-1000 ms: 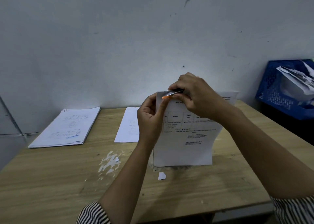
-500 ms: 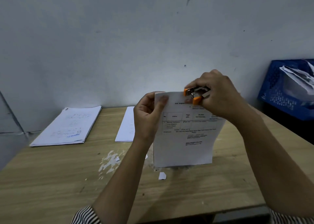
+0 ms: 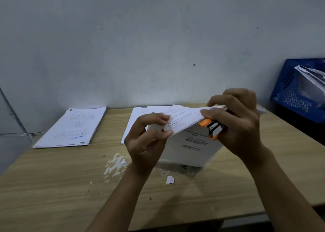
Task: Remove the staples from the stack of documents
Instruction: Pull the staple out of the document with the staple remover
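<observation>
A blue crate past the table's right far corner holds crumpled papers. The white printed document, top folded over, stands mid-table; left hand pinches its corner, right hand grips its top edge and an orange staple remover.

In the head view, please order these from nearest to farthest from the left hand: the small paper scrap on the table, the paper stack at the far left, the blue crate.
Measured from the left hand:
1. Small paper scrap, on the table just below and right of it.
2. Paper stack, far left by the wall.
3. Blue crate, off the table's right end.
</observation>
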